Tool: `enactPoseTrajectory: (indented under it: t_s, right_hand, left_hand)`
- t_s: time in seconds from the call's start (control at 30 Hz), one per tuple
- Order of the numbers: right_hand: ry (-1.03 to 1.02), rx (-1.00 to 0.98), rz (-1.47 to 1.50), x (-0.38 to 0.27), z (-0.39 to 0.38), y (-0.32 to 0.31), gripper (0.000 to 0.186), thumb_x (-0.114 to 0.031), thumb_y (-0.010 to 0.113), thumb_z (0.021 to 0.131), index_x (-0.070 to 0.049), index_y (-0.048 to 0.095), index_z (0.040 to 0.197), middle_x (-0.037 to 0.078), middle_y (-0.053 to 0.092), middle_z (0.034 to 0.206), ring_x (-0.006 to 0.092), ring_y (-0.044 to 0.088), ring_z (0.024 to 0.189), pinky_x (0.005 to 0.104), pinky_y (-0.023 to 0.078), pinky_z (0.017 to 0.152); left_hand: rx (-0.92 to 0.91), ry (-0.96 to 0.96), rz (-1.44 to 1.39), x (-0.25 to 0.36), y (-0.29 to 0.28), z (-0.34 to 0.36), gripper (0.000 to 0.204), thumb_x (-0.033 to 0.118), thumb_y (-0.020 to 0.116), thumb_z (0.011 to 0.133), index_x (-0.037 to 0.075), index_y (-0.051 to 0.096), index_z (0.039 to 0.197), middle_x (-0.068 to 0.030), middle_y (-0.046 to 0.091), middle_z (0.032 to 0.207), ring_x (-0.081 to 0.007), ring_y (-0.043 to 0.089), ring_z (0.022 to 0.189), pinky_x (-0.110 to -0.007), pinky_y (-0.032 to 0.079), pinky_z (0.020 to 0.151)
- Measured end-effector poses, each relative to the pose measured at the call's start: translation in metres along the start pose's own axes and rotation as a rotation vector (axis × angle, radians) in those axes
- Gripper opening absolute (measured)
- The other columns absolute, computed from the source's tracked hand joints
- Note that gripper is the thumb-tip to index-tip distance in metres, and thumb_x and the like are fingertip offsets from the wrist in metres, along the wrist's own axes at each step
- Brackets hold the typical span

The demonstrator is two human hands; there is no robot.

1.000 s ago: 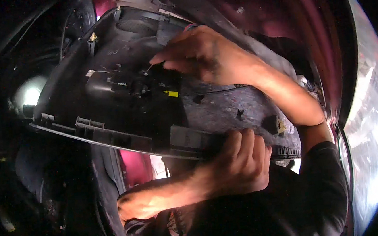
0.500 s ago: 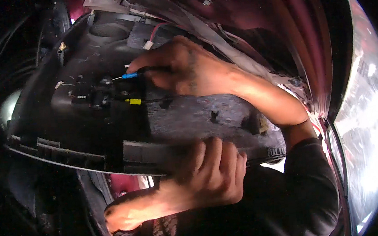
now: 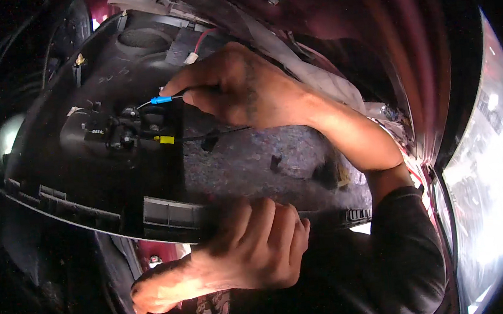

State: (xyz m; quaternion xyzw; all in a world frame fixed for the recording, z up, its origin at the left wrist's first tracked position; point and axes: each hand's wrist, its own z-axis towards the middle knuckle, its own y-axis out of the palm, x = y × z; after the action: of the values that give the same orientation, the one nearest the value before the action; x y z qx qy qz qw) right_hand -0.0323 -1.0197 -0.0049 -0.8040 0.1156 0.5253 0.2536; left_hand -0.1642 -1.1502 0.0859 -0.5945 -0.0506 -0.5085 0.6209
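Observation:
My right hand (image 3: pixel 240 87) reaches in from the right over the back of a black car door panel (image 3: pixel 50 155). Its thumb and fingers pinch a thin cable just behind the blue sleeve (image 3: pixel 161 100). A bare wire runs from that sleeve to a black latch-handle mechanism (image 3: pixel 128 125) on the panel. Below it, a second cable with a yellow sleeve (image 3: pixel 166 139) also meets the mechanism and runs right, passing under my right hand. My left hand (image 3: pixel 258 245) is closed over the panel's lower edge; its fingertips are in shadow.
A grey felt pad (image 3: pixel 246 163) covers the panel's right part. A white connector (image 3: pixel 191 58) on a red wire is near the top. Pale sheeting and dark red bodywork (image 3: pixel 336 26) rise behind. A bright window (image 3: pixel 491 197) is at far right.
The panel, with both sleeves, sits slightly further left in view. My left hand has shifted left and down with the panel edge. My right hand keeps its pinch beside the blue sleeve.

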Motion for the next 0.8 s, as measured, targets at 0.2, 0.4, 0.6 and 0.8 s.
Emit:
enactPoseTrajectory:
  t_s: [0.2, 0.4, 0.6, 0.8]
  right_hand:
    - [0.010, -0.034, 0.007, 0.001, -0.006, 0.008, 0.024, -0.002, 0.061, 0.091, -0.004, 0.068, 0.114, 0.016, 0.071, 0.090, 0.0232, 0.067, 0.075, 0.0335, 0.052, 0.071]
    - [-0.091, -0.016, -0.189, -0.007, 0.001, 0.008, 0.025, -0.001, 0.060, 0.090, -0.005, 0.068, 0.113, 0.018, 0.070, 0.088, 0.0261, 0.067, 0.075, 0.0353, 0.053, 0.070]
    - [-0.135, 0.015, -0.285, -0.001, 0.004, 0.013, 0.028, -0.001, 0.061, 0.088, -0.005, 0.068, 0.114, 0.019, 0.070, 0.090, 0.0299, 0.069, 0.078, 0.0385, 0.052, 0.070]
    - [-0.157, -0.017, -0.312, 0.002, -0.003, 0.019, 0.042, 0.004, 0.063, 0.076, -0.003, 0.067, 0.117, 0.017, 0.067, 0.080, 0.0313, 0.067, 0.072, 0.0398, 0.051, 0.065]
  left_hand:
    - [-0.005, 0.004, 0.029, 0.001, -0.005, -0.005, 0.020, 0.021, 0.063, 0.081, 0.004, 0.064, 0.073, -0.0024, 0.054, 0.065, -0.0152, 0.052, 0.058, -0.028, 0.041, 0.053]
    - [0.044, -0.006, 0.014, -0.005, -0.006, -0.010, 0.024, 0.016, 0.062, 0.085, 0.006, 0.057, 0.063, -0.0007, 0.047, 0.063, -0.0132, 0.048, 0.059, -0.027, 0.034, 0.055]
    - [0.066, -0.042, -0.030, -0.013, -0.012, -0.013, 0.026, 0.014, 0.062, 0.083, 0.006, 0.052, 0.060, -0.0011, 0.046, 0.063, -0.0131, 0.045, 0.057, -0.028, 0.032, 0.052]
    - [0.049, -0.008, -0.039, -0.017, -0.010, -0.012, 0.025, 0.012, 0.062, 0.082, 0.006, 0.051, 0.060, -0.0018, 0.045, 0.062, -0.0146, 0.045, 0.058, -0.029, 0.031, 0.051]
